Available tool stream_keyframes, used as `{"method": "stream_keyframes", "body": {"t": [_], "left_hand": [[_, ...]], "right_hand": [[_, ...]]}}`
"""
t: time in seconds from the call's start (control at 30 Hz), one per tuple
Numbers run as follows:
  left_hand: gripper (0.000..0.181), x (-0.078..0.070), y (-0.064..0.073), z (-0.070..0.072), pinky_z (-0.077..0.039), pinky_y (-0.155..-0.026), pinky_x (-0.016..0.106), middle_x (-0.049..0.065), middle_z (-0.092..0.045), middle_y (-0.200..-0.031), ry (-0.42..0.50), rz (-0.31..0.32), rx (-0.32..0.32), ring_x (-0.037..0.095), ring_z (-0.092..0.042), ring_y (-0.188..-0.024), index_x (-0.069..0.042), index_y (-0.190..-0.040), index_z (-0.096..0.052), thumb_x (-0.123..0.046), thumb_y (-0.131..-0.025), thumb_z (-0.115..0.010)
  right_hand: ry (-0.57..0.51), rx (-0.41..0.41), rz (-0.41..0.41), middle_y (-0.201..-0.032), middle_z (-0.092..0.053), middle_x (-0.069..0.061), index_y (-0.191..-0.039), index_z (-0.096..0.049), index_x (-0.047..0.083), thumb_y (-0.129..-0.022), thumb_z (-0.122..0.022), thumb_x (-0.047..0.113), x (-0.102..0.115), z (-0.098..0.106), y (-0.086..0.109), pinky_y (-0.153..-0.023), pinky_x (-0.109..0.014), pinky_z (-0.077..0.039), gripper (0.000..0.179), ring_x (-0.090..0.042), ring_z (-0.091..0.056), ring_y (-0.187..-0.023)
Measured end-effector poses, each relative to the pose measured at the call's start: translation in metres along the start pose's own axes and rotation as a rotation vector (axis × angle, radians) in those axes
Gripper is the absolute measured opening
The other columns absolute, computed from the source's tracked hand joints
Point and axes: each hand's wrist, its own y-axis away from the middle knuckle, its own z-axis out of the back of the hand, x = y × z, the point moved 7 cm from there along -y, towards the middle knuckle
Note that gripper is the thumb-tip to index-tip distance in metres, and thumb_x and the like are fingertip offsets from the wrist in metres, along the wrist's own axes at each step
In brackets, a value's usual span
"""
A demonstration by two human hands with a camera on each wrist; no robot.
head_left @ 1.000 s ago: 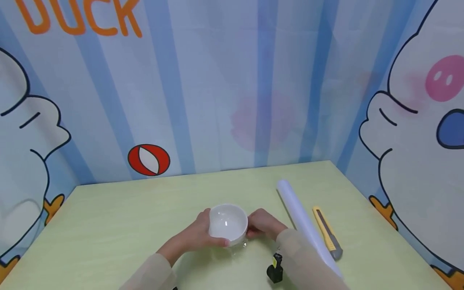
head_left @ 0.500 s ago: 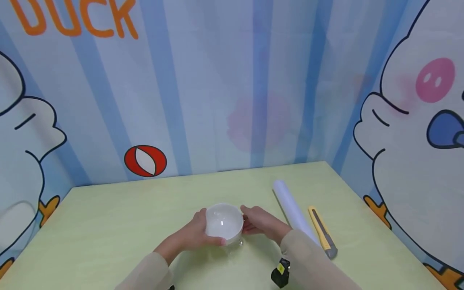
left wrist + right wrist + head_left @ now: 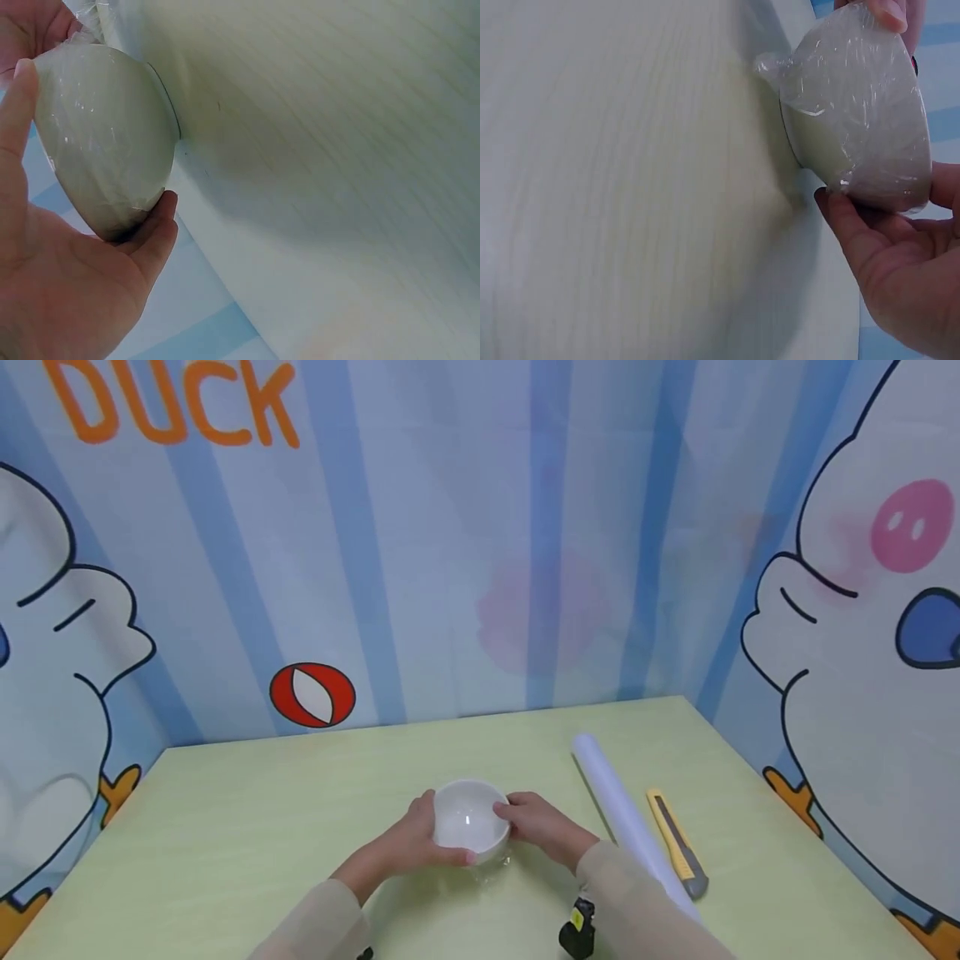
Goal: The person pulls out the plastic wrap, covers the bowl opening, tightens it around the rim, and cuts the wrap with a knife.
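A white bowl (image 3: pixel 468 818) is held between both hands in the head view, its inside facing up toward the camera. Clear cling film (image 3: pixel 855 67) clings in wrinkles to its outer wall, with a loose tuft near the foot in the right wrist view. My left hand (image 3: pixel 408 845) grips the bowl's left side, thumb along the near rim and fingers round the far side. On the opposite side my right hand (image 3: pixel 546 828) holds the bowl, thumb at the rim and fingers under the wall. The left wrist view shows the bowl's smooth outside (image 3: pixel 112 135).
Right of the hands, a long pale roll (image 3: pixel 618 802) lies slantwise on the light green table (image 3: pixel 300 802), partly behind the right sleeve. Beside it lies a yellow and grey utility knife (image 3: pixel 677 843). A printed curtain (image 3: pixel 450 527) stands along the table's back and sides.
My right hand's thumb has come up from beside the bowl and over its right rim, and the fingers have spread from a tighter curl. My left hand keeps its grip.
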Motion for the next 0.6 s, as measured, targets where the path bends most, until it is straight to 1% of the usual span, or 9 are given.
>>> {"method": "stream_keyframes", "body": {"t": [0.07,0.17,0.23,0.3,0.4,0.6], "left_hand": [[0.103,0.002,-0.001,-0.001,-0.044,-0.089,0.045,0.014,-0.043,-0.121,0.020,-0.009,-0.004,0.025,-0.047,-0.105,0.003,-0.134,-0.026,-0.050,-0.063,-0.079],[0.096,0.006,-0.003,0.001,-0.047,-0.086,0.043,0.007,-0.046,-0.120,0.016,-0.014,-0.016,0.021,-0.048,-0.103,-0.005,-0.132,-0.031,-0.050,-0.062,-0.079],[0.093,0.007,-0.004,0.002,-0.047,-0.084,0.041,0.005,-0.048,-0.119,0.017,-0.021,-0.023,0.020,-0.050,-0.102,-0.008,-0.131,-0.034,-0.049,-0.062,-0.080],[0.093,0.008,-0.004,0.003,-0.047,-0.083,0.040,0.004,-0.049,-0.119,0.019,-0.025,-0.023,0.019,-0.051,-0.101,-0.009,-0.131,-0.034,-0.050,-0.061,-0.080],[0.094,0.009,-0.005,0.000,-0.047,-0.085,0.042,0.006,-0.048,-0.121,0.050,-0.026,-0.007,0.020,-0.050,-0.102,-0.008,-0.132,-0.032,-0.049,-0.062,-0.080],[0.099,0.011,-0.006,-0.004,-0.043,-0.092,0.048,0.010,-0.043,-0.126,0.116,0.000,0.030,0.023,-0.047,-0.110,-0.007,-0.136,-0.023,-0.047,-0.065,-0.079]], "right_hand": [[-0.009,0.028,0.011,-0.125,-0.053,-0.022,-0.129,-0.043,-0.011,-0.096,-0.045,0.021,-0.003,0.001,0.000,-0.097,-0.042,-0.043,0.045,-0.028,-0.054,-0.114],[-0.027,0.070,0.037,-0.129,-0.051,-0.022,-0.132,-0.041,-0.009,-0.096,-0.045,0.026,-0.006,0.001,0.001,-0.100,-0.042,-0.040,0.050,-0.029,-0.051,-0.119],[-0.033,0.093,0.054,-0.132,-0.049,-0.023,-0.133,-0.039,-0.009,-0.096,-0.044,0.028,-0.007,0.000,0.002,-0.101,-0.041,-0.040,0.052,-0.030,-0.050,-0.121],[-0.039,0.108,0.064,-0.133,-0.048,-0.024,-0.134,-0.038,-0.009,-0.097,-0.044,0.027,-0.007,0.000,0.003,-0.100,-0.041,-0.040,0.052,-0.032,-0.048,-0.122],[-0.037,0.110,0.069,-0.133,-0.047,-0.025,-0.134,-0.038,-0.010,-0.097,-0.042,0.024,-0.007,0.000,0.002,-0.099,-0.041,-0.042,0.050,-0.034,-0.048,-0.122],[-0.038,0.109,0.036,-0.135,-0.044,-0.025,-0.136,-0.035,-0.008,-0.097,-0.041,0.026,-0.012,0.000,-0.001,-0.100,-0.041,-0.041,0.052,-0.035,-0.046,-0.124]]}}
